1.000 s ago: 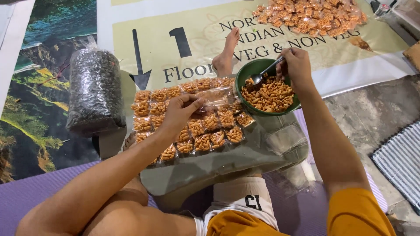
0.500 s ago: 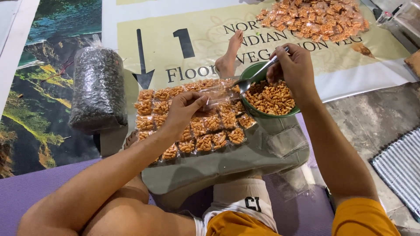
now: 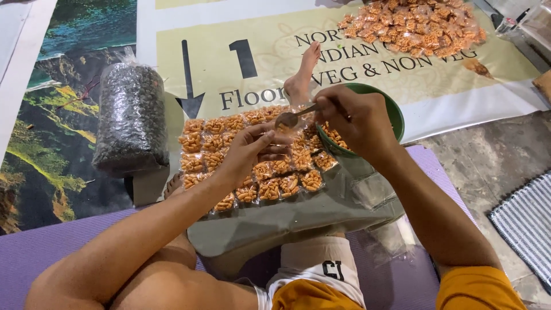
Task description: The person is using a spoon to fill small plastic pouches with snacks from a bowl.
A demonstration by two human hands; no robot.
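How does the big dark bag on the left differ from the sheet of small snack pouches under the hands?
The big dark bag is one bulging sack of dark pieces, tied at the top; the sheet of snack pouches lies flat, split into many small pockets of orange snack. The bag lies apart on the printed banner, untouched; the sheet rests on a grey board under the left hand. Both are clear plastic.

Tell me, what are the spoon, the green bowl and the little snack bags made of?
The spoon in the right hand looks like metal: grey and shiny. The green bowl seems plastic or melamine, smooth with an even colour, though I can't be sure. The little bags under the left hand look like thin clear plastic, glossy, with orange snacks showing through.
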